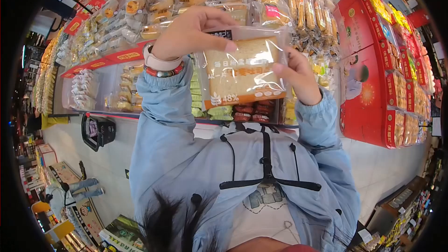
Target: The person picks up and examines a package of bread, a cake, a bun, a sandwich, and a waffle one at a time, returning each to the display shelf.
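Note:
I hold a clear bag of sliced bread (pixel 242 67) with an orange label strip and "48%" printed on it, up in front of a shop shelf. My left hand (pixel 191 30) grips the bag's top left edge from above; a pale watch and a red bead bracelet sit on that wrist. Fingers of my right hand (pixel 295 72) pinch the bag's right edge. Both arms are in light blue sleeves.
The shelves (pixel 126 56) behind hold many packaged breads and pastries behind red price strips. A red display stand (pixel 368 88) of boxed goods is at the right. A black shopping basket (pixel 98 130) stands on the pale floor at left. Another person's legs (pixel 86 186) show lower left.

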### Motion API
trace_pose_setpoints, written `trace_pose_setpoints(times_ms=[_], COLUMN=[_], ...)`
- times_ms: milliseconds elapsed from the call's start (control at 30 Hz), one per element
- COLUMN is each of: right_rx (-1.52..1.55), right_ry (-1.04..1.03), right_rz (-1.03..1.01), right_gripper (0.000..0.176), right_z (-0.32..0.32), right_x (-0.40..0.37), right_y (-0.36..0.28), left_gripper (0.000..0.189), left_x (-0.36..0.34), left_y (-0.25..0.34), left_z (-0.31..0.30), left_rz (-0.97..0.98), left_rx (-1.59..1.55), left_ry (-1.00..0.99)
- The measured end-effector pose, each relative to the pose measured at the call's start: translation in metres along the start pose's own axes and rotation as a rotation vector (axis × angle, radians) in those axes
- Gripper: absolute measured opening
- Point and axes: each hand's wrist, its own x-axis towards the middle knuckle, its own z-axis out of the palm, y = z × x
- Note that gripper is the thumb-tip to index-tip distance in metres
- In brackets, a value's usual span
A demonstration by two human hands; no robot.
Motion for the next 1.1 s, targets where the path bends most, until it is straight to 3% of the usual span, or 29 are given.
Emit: trace_pose_setpoints(times_ms=[67, 167, 200, 300, 333, 433, 667, 767, 800, 867, 1033, 1100], right_rx=[0.089, 0.466, 0.430, 0.400, 0.533, 0.485, 0.722, 0.421, 0.628, 0.548, 0.443, 0.477], right_ry=[0.168, 0.316, 0.315, 0.237, 0.148, 0.312, 0.169, 0.347, 0.183, 0.174, 0.217, 0.295], right_rz=[-0.079, -0.097, -0.101, -0.013, -0.030, 0.043, -0.016, -0.249, -0.181, -0.307, -0.111, -0.068], right_gripper=[0.044, 0.038, 0.034, 0.032, 0.031, 0.029, 0.029, 0.030, 0.032, 0.034, 0.042, 0.046], right_z=[0.003, 0.030, 0.032, 0.029, 0.032, 0.048, 0.038, 0.049, 0.044, 0.056, 0.051, 0.053], right_x=[-0.003, -0.046, -0.050, -0.059, -0.060, -0.064, -0.074, -0.082, -0.083, -0.086, -0.094, -0.098], right_y=[0.000, -0.010, -0.013, -0.007, -0.005, -0.007, 0.004, 0.011, 0.005, -0.001, -0.010, -0.007], left_gripper=[0.067, 0.055, 0.056, 0.064, 0.062, 0.066, 0.056, 0.053, 0.054, 0.056, 0.070, 0.077], left_x=[-0.006, -0.038, -0.046, -0.055, -0.061, -0.072, -0.084, -0.083, -0.082, -0.086, -0.092, -0.090], left_y=[0.005, -0.005, -0.008, -0.010, -0.006, -0.003, 0.016, 0.020, 0.023, 0.026, 0.015, 0.014], left_z=[0.009, 0.067, 0.081, 0.121, 0.129, 0.149, 0.154, 0.166, 0.168, 0.173, 0.185, 0.187], left_rz=[0.149, 0.364, 0.366, 0.131, 0.199, 0.203, 0.165, 0.198, 0.224, 0.225, 0.204, 0.286], left_rx=[-0.140, -0.665, -0.678, -0.647, -0.657, -0.872, -1.131, -1.073, -1.094, -1.059, -0.909, -0.913], left_ry=[0.195, 0.489, 0.481, 0.688, 0.663, 0.711, 0.591, 0.704, 0.730, 0.745, 0.807, 0.750])
